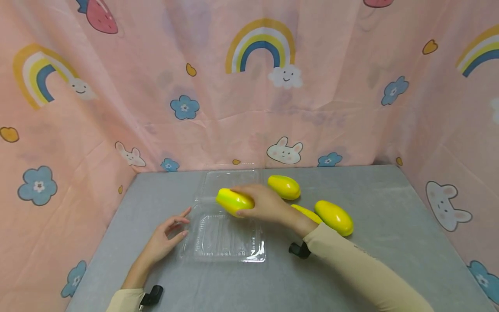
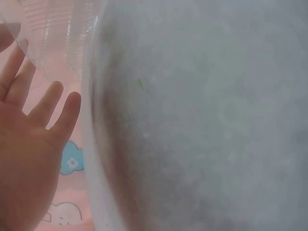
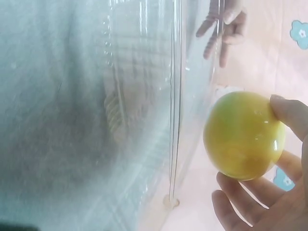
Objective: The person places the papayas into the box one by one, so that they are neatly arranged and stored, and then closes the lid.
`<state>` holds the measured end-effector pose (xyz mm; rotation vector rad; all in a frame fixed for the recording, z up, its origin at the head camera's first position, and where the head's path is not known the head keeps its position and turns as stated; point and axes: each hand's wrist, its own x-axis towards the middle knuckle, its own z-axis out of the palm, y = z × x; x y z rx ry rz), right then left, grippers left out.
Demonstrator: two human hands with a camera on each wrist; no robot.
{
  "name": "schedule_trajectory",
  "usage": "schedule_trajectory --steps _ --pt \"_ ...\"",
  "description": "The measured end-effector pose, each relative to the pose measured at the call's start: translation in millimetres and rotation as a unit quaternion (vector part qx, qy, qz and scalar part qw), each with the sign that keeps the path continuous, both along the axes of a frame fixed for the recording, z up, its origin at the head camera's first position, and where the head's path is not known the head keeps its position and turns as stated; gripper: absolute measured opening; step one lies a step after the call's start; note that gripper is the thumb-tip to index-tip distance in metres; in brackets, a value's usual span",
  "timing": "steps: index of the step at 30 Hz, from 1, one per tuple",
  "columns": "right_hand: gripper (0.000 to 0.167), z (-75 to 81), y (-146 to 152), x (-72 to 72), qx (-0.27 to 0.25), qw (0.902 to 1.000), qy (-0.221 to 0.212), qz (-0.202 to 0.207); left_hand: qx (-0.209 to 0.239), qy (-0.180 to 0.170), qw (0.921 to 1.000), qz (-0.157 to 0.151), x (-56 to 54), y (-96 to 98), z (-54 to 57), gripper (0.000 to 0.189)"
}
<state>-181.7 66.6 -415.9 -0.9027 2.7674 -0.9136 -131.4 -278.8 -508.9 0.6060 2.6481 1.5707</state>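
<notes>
My right hand (image 1: 263, 201) grips a glossy yellow oblong fruit (image 1: 234, 201), mango- or papaya-like, above a clear plastic clamshell box (image 1: 226, 242). In the right wrist view, thumb and fingers hold the rounded end of the fruit (image 3: 243, 134) beside the box's wall. The box lies with its lid (image 1: 230, 178) folded back toward the curtain. By the box's left edge is my left hand (image 1: 165, 236), fingers loosely spread and holding nothing. Whether its fingertips touch the plastic, I cannot tell. In the left wrist view its fingers (image 2: 45, 103) appear near the clear plastic.
Several more yellow fruits lie right of the box: one at the back (image 1: 284, 187), one farther right (image 1: 334, 217), and one (image 1: 306, 212) partly hidden by my right forearm. A pink patterned curtain (image 1: 331, 99) rises around the grey table (image 1: 390, 260).
</notes>
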Motion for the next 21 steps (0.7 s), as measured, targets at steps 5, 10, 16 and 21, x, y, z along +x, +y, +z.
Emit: schedule_trajectory --steps 5,10,16,21 --pt "0.066 -6.3 -10 -1.9 -0.003 0.9998 -0.013 0.012 -0.010 0.006 0.9999 0.007 0.4 0.9 0.2 0.027" --pt "0.068 -11.8 -19 -3.1 -0.008 0.9996 -0.021 0.019 -0.010 0.008 0.9999 0.008 1.1 1.0 -0.1 0.027" --pt "0.067 -17.1 -31 -4.1 -0.019 0.9991 -0.019 0.033 -0.014 0.009 0.9998 0.010 1.2 0.4 -0.5 0.027" --pt "0.065 -21.0 -41 -4.2 -0.016 0.9991 -0.019 0.034 -0.020 0.002 0.9997 0.015 0.4 0.6 -0.2 0.026"
